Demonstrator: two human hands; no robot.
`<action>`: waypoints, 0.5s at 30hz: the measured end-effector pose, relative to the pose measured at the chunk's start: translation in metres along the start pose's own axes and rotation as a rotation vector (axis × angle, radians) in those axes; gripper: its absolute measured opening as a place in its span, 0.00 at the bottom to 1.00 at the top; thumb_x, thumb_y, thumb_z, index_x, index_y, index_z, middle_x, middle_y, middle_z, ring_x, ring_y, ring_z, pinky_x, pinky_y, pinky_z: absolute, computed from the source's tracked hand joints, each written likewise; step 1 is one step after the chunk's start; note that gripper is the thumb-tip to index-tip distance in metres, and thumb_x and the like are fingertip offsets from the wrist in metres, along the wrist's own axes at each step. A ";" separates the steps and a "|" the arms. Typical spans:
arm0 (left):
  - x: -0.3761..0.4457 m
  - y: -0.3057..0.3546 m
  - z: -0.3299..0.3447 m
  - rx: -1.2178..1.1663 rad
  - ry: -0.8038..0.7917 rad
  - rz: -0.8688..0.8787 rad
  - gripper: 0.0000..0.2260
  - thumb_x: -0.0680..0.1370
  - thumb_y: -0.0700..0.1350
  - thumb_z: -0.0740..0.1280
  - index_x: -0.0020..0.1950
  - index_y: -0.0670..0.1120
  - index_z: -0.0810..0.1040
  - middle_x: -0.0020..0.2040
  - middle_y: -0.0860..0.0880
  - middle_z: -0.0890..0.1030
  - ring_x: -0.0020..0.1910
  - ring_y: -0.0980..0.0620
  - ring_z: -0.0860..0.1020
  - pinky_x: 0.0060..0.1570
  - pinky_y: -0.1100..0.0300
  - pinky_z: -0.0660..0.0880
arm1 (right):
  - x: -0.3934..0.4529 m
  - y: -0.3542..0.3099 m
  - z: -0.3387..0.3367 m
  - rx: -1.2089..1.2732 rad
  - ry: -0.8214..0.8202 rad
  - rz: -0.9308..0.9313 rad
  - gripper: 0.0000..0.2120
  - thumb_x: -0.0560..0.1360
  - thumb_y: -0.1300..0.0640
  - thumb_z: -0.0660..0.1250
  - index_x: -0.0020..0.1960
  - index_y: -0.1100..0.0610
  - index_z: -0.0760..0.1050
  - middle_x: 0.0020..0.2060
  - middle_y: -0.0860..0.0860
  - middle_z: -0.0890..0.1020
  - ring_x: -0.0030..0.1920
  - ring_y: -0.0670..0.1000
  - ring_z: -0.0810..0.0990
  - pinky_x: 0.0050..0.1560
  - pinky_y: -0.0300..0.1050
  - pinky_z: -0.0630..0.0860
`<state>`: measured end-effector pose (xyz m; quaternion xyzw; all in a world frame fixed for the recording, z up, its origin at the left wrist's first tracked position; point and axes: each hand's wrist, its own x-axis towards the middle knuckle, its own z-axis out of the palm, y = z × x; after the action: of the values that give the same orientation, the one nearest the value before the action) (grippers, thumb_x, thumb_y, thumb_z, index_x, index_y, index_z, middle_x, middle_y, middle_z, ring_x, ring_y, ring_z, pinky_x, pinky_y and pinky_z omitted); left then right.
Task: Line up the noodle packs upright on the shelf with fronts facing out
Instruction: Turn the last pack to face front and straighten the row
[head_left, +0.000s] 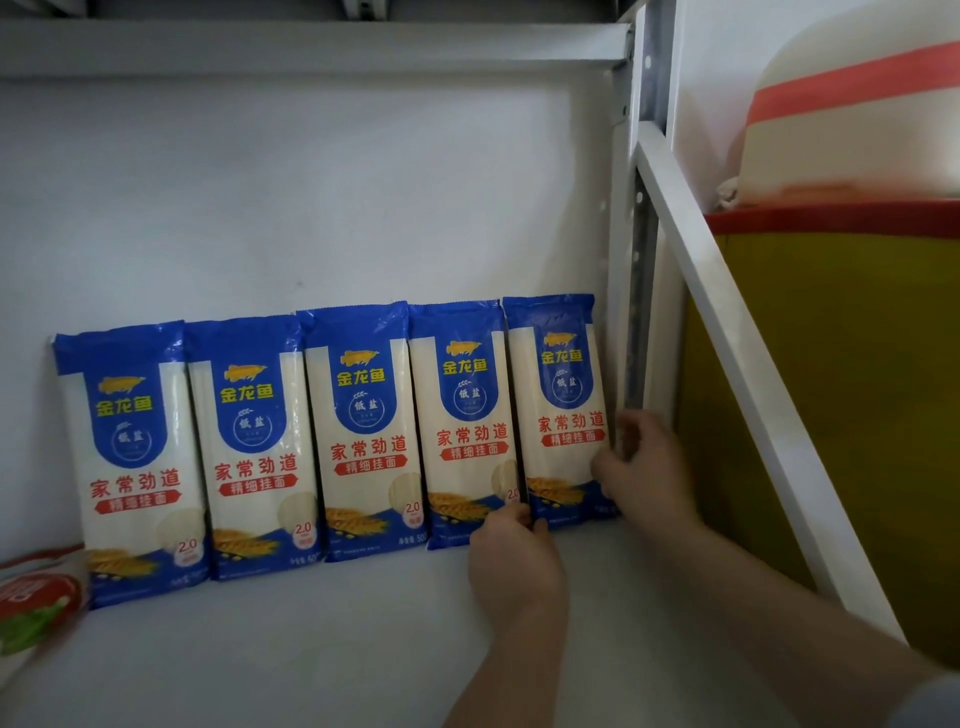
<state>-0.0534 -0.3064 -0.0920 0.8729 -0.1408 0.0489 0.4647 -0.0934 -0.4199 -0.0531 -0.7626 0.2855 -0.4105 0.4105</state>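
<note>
Head view: five noodle packs stand upright along the shelf back wall, fronts out.

Glossy blue-and-white film packs, flat, long axes vertical; rightmost pack lies at twelve o'clock from both hands; right hand pinches its right edge beside the metal upright; left hand pinches its lower left corner, equally near.

Head view, close, facing shelf

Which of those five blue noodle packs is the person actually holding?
The rightmost pack, beside the shelf post. The left hand pinches its lower left corner and the right hand grips its right edge. The other four stand untouched.
</note>
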 end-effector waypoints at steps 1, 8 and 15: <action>0.000 0.000 -0.001 -0.003 -0.008 0.006 0.10 0.78 0.47 0.65 0.58 0.50 0.80 0.55 0.51 0.81 0.52 0.52 0.79 0.48 0.62 0.74 | 0.009 -0.017 0.000 -0.056 0.017 -0.080 0.17 0.75 0.59 0.66 0.63 0.52 0.70 0.59 0.46 0.74 0.55 0.46 0.76 0.48 0.41 0.78; 0.001 0.000 -0.006 -0.022 -0.060 -0.005 0.10 0.78 0.47 0.63 0.56 0.51 0.80 0.53 0.52 0.81 0.51 0.54 0.79 0.47 0.64 0.74 | 0.101 -0.134 0.020 -0.490 -0.092 -0.488 0.16 0.76 0.63 0.62 0.64 0.56 0.72 0.59 0.53 0.76 0.56 0.53 0.76 0.52 0.46 0.76; 0.002 -0.004 -0.001 -0.006 -0.033 -0.017 0.11 0.79 0.47 0.62 0.58 0.53 0.79 0.53 0.54 0.81 0.51 0.55 0.79 0.48 0.64 0.75 | 0.113 -0.137 0.036 -0.769 -0.147 -0.583 0.09 0.75 0.65 0.63 0.54 0.61 0.78 0.52 0.56 0.77 0.50 0.56 0.77 0.51 0.52 0.77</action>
<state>-0.0504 -0.3035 -0.0945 0.8732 -0.1411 0.0298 0.4655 0.0078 -0.4240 0.0970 -0.9342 0.1612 -0.3181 -0.0136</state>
